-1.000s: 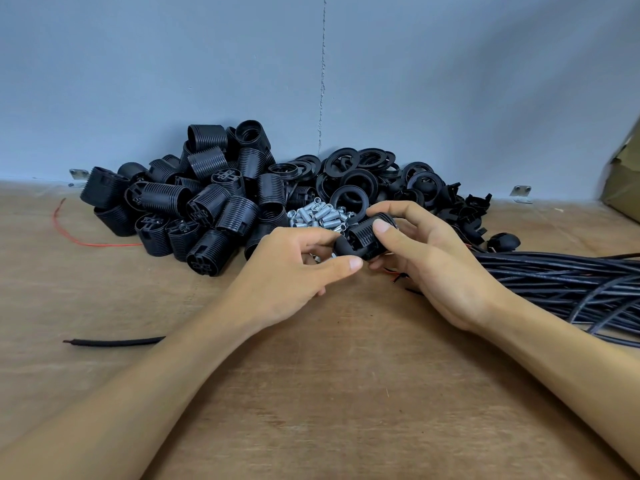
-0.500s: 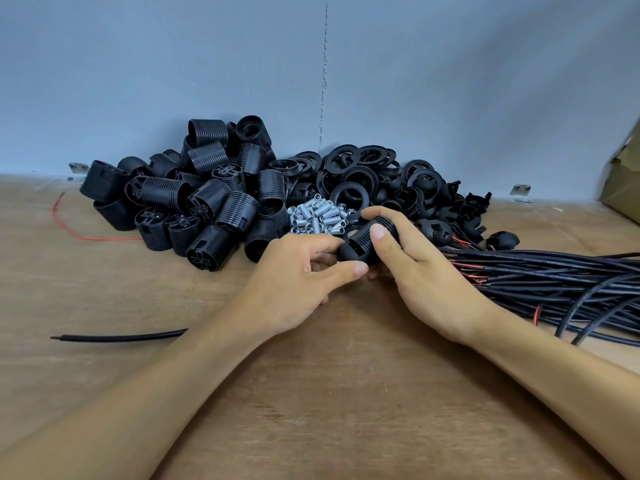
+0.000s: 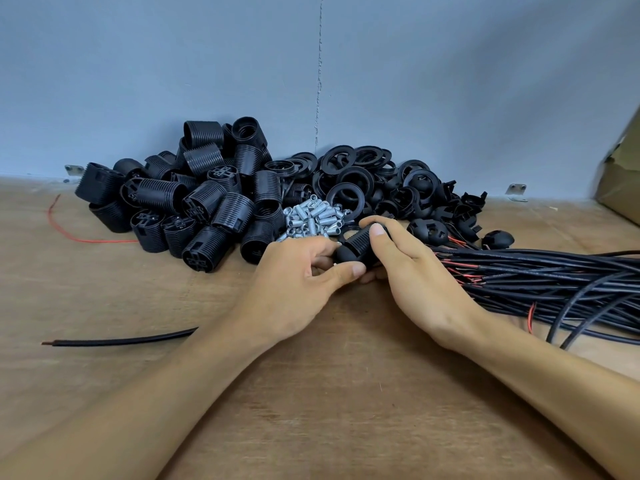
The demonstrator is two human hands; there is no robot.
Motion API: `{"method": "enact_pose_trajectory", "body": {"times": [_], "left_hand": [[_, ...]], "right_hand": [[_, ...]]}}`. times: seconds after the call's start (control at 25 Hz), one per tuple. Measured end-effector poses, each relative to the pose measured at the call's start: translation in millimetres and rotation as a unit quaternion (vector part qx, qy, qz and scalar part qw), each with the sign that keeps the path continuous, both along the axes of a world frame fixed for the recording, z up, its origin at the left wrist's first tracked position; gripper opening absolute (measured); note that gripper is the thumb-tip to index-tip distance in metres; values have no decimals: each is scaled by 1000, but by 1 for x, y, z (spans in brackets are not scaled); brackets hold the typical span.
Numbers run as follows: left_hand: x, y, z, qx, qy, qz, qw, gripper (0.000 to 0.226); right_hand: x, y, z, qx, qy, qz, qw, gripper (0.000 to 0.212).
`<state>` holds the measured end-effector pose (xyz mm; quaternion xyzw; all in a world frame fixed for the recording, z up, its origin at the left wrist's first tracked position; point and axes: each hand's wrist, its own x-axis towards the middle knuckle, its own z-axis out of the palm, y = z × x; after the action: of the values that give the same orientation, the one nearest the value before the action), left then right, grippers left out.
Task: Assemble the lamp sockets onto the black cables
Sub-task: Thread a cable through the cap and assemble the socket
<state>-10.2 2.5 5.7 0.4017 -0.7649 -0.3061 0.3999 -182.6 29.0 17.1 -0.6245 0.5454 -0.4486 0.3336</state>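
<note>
Between both hands, socket [image 3: 356, 249] half hidden, cable unseen

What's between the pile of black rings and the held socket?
In the head view, a heap of silver metal tubes lies between the rings and the socket.

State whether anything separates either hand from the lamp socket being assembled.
Nothing visible does: the left hand and right hand both grip the lamp socket directly, bare fingers on its black body.
</note>
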Motion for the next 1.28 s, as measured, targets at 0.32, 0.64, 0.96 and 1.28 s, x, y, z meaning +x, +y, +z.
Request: {"method": "enact_pose_trajectory", "body": {"times": [0.32, 0.64, 0.96, 1.28], "left_hand": [[0, 5, 5, 14, 8, -25, 1000, 14], [10, -2, 14, 122, 15, -120, 985, 14], [12, -4, 16, 151, 12, -130, 980, 23], [10, -3, 16, 169, 34, -121, 978, 31]], "right_hand": [[-2, -3, 3, 3, -10, 4, 1000, 35], [-12, -8, 8, 11, -32, 64, 997, 51], [-2, -5, 7, -43, 83, -2, 996, 45], [-3, -1, 7, -66, 101, -21, 992, 41]]}}
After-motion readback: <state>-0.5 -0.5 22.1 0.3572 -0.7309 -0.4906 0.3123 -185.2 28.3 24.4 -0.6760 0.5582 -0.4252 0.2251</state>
